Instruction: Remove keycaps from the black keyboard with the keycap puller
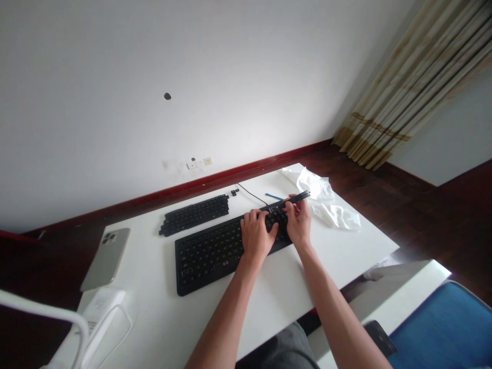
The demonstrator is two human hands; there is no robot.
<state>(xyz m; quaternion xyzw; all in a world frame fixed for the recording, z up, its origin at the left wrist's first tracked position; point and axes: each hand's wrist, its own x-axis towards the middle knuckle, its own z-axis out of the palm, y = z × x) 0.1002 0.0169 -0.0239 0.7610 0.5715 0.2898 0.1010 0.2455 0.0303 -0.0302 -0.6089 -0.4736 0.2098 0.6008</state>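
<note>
- The black keyboard [209, 251] lay on the white table [154, 307] directly in front of the person, beneath and to the left of the hands.
- Its long axis ran slantwise across the table, the left end nearer the person and the right end farther away.
- Both hands were at its right part; the stretch to the left of them lay uncovered.
- The left hand [257, 236] rested over the keys right of the middle, fingers bent and thumb spread aside toward the right hand; it clasped nothing that showed.
- The right hand [299, 223] was nearer the right end, its fingers gripping a thin dark strip [303, 196] raised along the far side there. Whether the strip was joined to the keyboard could not be told.
- The strip pointed rightward past the right fingers, in roughly the same slanting direction as the keyboard.
- Beyond the keyboard's left part, apart from it and roughly parallel, lay a black panel of keys [196, 212]; the left hand was the nearer one to it.
- A few loose keys [233, 193] sat just past that panel's right end.
- A blue stick [273, 197] lay beyond the keyboard, near the right fingertips, and a crumpled white bag [336, 215] lay to their right.
</note>
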